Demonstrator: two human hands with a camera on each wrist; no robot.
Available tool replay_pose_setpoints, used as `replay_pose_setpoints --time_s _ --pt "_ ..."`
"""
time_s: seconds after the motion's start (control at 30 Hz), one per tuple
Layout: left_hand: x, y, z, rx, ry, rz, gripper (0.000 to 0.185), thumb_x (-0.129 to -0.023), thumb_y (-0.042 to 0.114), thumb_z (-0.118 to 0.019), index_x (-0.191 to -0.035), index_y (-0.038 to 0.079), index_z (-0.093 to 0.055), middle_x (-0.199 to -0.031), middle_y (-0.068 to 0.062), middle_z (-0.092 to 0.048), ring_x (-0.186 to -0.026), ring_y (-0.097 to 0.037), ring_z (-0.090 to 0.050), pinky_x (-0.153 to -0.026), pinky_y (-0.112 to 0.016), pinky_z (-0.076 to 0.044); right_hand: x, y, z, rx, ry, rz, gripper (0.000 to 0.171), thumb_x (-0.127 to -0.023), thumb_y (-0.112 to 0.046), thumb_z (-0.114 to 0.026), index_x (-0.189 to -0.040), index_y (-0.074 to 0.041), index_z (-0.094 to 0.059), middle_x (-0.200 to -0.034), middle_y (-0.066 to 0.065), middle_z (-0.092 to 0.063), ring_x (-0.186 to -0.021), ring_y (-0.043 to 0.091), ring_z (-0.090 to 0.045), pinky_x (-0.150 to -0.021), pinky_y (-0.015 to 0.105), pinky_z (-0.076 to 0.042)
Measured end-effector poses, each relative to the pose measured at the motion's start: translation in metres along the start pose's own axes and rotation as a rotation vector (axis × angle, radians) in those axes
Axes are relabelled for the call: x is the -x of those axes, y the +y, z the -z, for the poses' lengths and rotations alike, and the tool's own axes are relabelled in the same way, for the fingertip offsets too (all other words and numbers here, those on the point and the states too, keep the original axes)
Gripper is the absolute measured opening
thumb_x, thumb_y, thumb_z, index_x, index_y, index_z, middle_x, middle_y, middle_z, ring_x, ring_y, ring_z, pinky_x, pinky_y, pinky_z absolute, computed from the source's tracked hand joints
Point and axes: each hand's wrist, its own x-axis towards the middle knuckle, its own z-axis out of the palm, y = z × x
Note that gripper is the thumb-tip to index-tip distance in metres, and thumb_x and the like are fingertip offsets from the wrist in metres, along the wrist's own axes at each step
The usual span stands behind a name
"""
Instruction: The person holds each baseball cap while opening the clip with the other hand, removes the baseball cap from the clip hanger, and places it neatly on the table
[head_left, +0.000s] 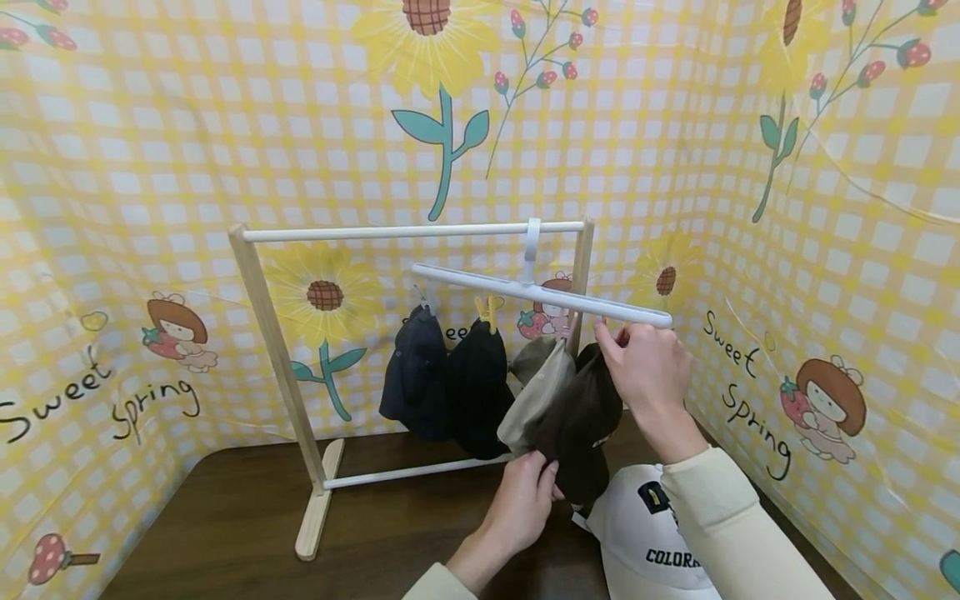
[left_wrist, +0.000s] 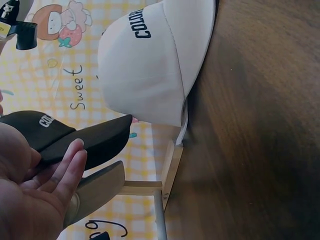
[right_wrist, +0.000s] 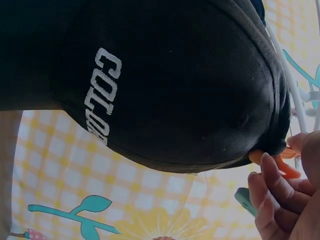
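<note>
A dark brown baseball cap [head_left: 573,425] with white lettering hangs at the right end of a white clip hanger [head_left: 540,293]. My right hand [head_left: 651,367] is at the cap's top, where its thumb and fingers pinch an orange clip [right_wrist: 287,169]. Lower down, my left hand [head_left: 517,500] holds the cap's brim [left_wrist: 95,142] between thumb and fingers. Close beside it hangs a beige cap [head_left: 536,396]. Farther left on the hanger are a black cap [head_left: 478,392] under a yellow clip [head_left: 487,312] and a navy cap [head_left: 416,375].
The hanger hooks over the top bar [head_left: 405,233] of a wooden rack [head_left: 273,350] and tilts down to the right. A white cap [head_left: 648,533] with dark lettering sits on the brown table [head_left: 217,533] at front right. Patterned yellow check cloth [head_left: 187,167] surrounds the table.
</note>
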Motion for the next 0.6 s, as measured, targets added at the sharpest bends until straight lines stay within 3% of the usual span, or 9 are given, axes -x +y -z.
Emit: replay_pose_setpoints --time_s 0.33,0.6 --pt "0.0052 -0.0008 0.0027 0.032 0.001 0.008 0.029 -0.107 0.007 -0.051 -0.080 0.002 -0.060 -0.073 -0.006 -0.067 -0.067 -0.008 -0.066 -0.059 -0.018 -0.050 0.0006 0.0034 -0.0066 -0.040 0.015 0.081 0.049 -0.095 -0.040 -0.069 -0.057 -0.009 -0.068 -0.049 0.004 -0.056 -0.043 0.026 -0.049 -0.040 0.034 -0.030" --pt "0.0046 -0.0022 0.0066 0.028 0.020 0.008 0.030 -0.107 0.008 -0.053 -0.078 0.007 -0.060 -0.072 -0.004 -0.067 -0.066 -0.009 -0.067 -0.059 -0.019 -0.051 -0.0018 0.0017 -0.0079 -0.053 0.020 0.121 0.051 -0.096 -0.035 -0.068 -0.054 -0.008 -0.063 -0.046 0.003 -0.049 -0.040 0.025 -0.043 -0.038 0.033 -0.026"
